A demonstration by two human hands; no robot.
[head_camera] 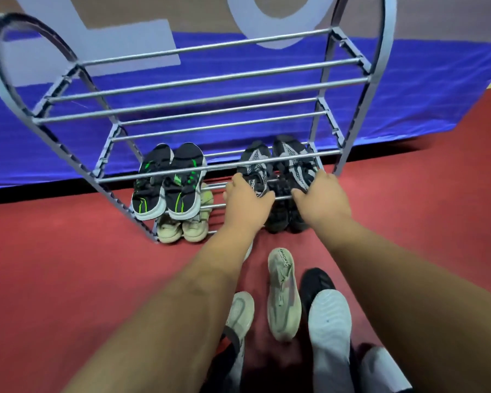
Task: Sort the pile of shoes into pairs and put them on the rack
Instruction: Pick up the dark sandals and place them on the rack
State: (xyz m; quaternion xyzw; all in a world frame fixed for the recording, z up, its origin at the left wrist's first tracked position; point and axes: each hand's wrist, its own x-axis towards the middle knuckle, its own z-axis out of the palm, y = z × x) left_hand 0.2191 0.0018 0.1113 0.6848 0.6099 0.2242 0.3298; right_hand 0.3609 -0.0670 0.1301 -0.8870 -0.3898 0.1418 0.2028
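At the rack's (pixel 210 80) second shelf from the bottom, right end, both hands are on the grey pair! The left hand (pixel 247 201) curls over the near end of the left grey shoe (pixel 254 165), fingers bent down across the knit top, thumb out at nine o'clock. The right hand (pixel 322 194) grips the right grey shoe (pixel 294 160), thumb up along the outer edge and fingers folded over the inner side. Both shoes lie on the bars side by side, toes to twelve. White lettering shows on the left grey shoe just past the fingers, but it's half covered and can't be read.

Straight below the hands, on the bottom shelf, sits a black pair (pixel 284 219). Over at nine o'clock, same shelf as the greys, there's a black-and-green pair (pixel 167 185) with white soles, and under it a beige pair (pixel 182 229).

Down at six o'clock, between the forearms on the red floor (pixel 68 265), lie the loose ones. A beige shoe (pixel 282 296) has a tab reading "PRORE", its last letters unclear. A pale shoe (pixel 240 310) at its eight o'clock is partly behind the left forearm. At three, a black shoe (pixel 315 279) has a white-soled shoe (pixel 328 324) overlapping it.

Behind the rack hangs a blue banner (pixel 408 95) with huge pale letters, cropped, shaped like an L and an O.
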